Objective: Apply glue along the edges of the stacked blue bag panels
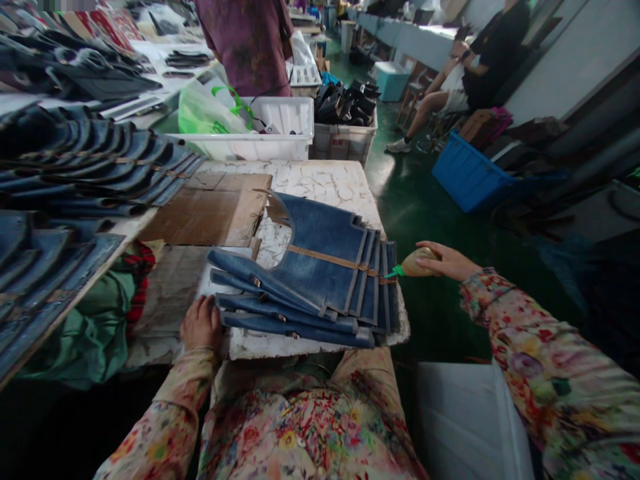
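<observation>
A fanned stack of dark blue cut pieces (pixel 320 250) with grey edges lies on the worn white board (pixel 340 175). Each visible piece carries a brown strip across it. My right hand (pixel 447 261) grips a squeeze bottle (pixel 419 262) of yellowish contents, tilted so its green nozzle points left at the strip on the stack's right end. Whether the nozzle touches is hard to tell. My left hand (pixel 201 323) rests on the board's near edge, just left of the rolled ends of the lower pieces; its fingers lie flat and hold nothing.
More blue pieces (pixel 100 157) overlap on the table at left. Cardboard (pixel 210 207) lies beside the stack. White bin (pixel 270 147), grey crate (pixel 345 137) and blue bin (pixel 470 173) stand beyond. A person in purple (pixel 245 47) stands behind; another (pixel 500 47) sits right.
</observation>
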